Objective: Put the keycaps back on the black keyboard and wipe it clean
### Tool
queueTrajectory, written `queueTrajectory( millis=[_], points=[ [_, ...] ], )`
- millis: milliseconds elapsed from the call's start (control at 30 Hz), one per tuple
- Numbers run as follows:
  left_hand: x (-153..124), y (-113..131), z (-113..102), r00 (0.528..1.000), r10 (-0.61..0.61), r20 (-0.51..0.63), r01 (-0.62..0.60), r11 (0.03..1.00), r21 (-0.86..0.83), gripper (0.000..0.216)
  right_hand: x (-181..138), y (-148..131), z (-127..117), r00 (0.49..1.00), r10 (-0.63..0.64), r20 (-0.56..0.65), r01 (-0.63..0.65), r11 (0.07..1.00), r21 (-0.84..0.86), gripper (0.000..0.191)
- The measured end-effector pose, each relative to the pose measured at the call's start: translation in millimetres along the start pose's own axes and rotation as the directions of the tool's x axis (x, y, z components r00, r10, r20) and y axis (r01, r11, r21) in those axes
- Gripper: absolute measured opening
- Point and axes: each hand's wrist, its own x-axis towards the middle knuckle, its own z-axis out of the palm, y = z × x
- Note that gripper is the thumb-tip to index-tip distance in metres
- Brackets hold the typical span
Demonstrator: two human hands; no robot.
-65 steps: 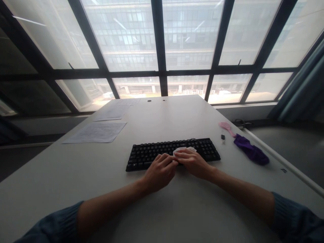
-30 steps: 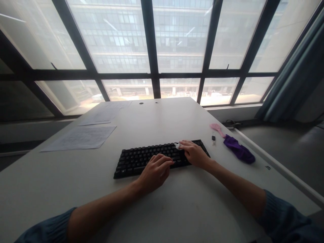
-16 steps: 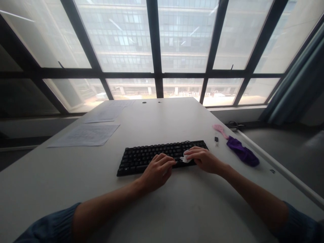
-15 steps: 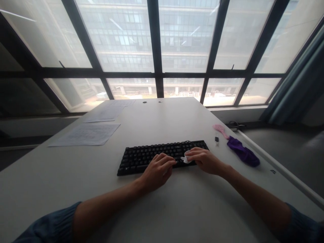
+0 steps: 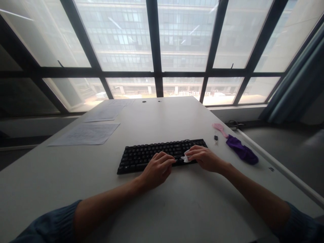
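Observation:
A black keyboard (image 5: 141, 157) lies on the white table, slightly askew. My left hand (image 5: 158, 168) is at its front edge, with curled fingers over the lower keys and the thumb low in front; it steadies the keyboard there. My right hand (image 5: 205, 158) pinches a crumpled white tissue (image 5: 186, 158) and presses it on the keys toward the right part of the keyboard. Part of the tissue is hidden under the fingers.
Right of the keyboard lie a small black USB plug (image 5: 216, 137), a pink hairbrush (image 5: 218, 127) and a purple cloth (image 5: 241, 149). Printed sheets of paper (image 5: 86, 134) spread along the table's left side. Beyond the far edge stand tall windows (image 5: 182, 37).
My right hand has shifted very slightly with the tissue over the keys. My left hand stays at the keyboard's front edge. The whole view has moved a touch.

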Motion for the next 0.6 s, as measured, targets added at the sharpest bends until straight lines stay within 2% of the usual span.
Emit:
queueTrajectory(
  millis=[200, 333, 467, 600],
  points=[
    [-1.4, -2.5, 2.8, 1.0, 0.015, -0.011, -0.015, 1.0, -0.007, 0.023, -1.1, 4.1, -7.0, 0.997, 0.048, -0.06, -0.052, 0.997, -0.061, 0.039],
    [-1.5, -2.5, 3.3, 1.0, 0.019, -0.013, -0.019, 1.0, -0.004, 0.023, -2.1, 5.4, -6.5, 0.993, 0.035, -0.114, -0.041, 0.998, -0.044, 0.042],
    [-1.4, -2.5, 3.1, 1.0, 0.015, -0.008, -0.015, 1.0, 0.001, 0.022, -1.3, 0.7, -4.0, 0.999, -0.009, -0.053, 0.01, 1.0, 0.021, 0.046],
    [-1.3, -2.9, 3.1, 1.0, 0.007, 0.002, -0.007, 1.0, 0.004, 0.022, -0.8, -3.5, -4.7, 1.0, 0.02, -0.01, -0.02, 1.0, -0.007, 0.033]
  ],
)
